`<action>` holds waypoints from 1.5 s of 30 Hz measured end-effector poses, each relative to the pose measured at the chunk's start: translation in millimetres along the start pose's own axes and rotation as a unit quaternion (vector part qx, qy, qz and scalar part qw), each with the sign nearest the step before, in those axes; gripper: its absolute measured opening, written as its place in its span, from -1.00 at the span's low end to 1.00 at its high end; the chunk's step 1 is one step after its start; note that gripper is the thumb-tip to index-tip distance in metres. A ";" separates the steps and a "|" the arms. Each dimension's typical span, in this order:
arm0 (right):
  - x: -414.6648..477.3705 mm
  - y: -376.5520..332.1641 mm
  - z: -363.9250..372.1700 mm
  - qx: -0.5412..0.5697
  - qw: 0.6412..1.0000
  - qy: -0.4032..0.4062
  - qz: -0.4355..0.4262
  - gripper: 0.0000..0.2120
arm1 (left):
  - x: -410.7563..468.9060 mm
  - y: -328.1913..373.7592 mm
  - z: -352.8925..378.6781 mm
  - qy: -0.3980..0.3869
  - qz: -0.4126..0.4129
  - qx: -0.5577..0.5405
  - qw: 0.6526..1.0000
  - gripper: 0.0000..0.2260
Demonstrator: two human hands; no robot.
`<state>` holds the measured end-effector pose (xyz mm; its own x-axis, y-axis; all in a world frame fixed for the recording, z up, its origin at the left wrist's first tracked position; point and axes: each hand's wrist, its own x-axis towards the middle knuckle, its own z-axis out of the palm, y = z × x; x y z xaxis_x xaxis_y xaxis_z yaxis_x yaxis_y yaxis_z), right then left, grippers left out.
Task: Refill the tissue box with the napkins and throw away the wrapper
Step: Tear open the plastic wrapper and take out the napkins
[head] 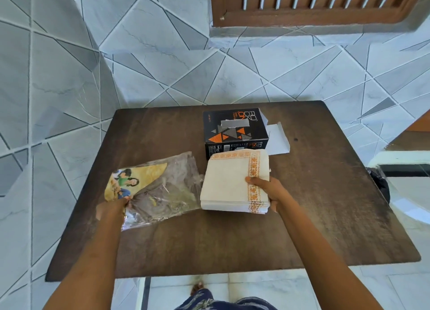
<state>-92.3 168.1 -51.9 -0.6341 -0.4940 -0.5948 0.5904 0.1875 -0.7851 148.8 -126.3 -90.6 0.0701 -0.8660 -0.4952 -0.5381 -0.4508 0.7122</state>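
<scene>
A black tissue box (235,130) with orange triangles stands at the far middle of the brown table (314,205), its white end flap (278,137) open to the right. Just in front of it lies a stack of white napkins (230,181) with an orange border. My right hand (267,190) grips the stack's right edge, thumb on top. To the left lies the clear plastic wrapper (162,188) with a yellow printed picture. My left hand (114,207) pinches the wrapper's near left corner.
The table stands against a wall of grey and white tiles. At the right edge, beside the table, a white bin (409,188) with a black liner shows. A wooden louvred shutter (325,2) hangs above. My foot shows on the floor below the table.
</scene>
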 end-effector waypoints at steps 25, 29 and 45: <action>-16.0 -10.3 22.2 -0.089 0.980 -0.174 -0.021 -0.56 | -126.9 61.7 54.0 -0.444 0.112 0.088 0.885 -0.64; -21.9 -7.1 10.5 -0.082 0.980 -0.178 -0.021 -0.63 | -120.9 48.7 64.3 -0.530 -0.022 -0.048 0.846 -0.76; -6.6 7.4 -7.5 -0.066 0.982 -0.171 0.045 -0.72 | -126.5 34.2 82.1 -0.458 0.044 -0.160 0.873 -0.39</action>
<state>-87.5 179.0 -55.2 -0.3652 -0.7221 -0.5876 0.5514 0.3407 -0.7615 52.5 -14.4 -44.5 -0.7408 -0.4295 -0.5165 -0.2341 -0.5556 0.7978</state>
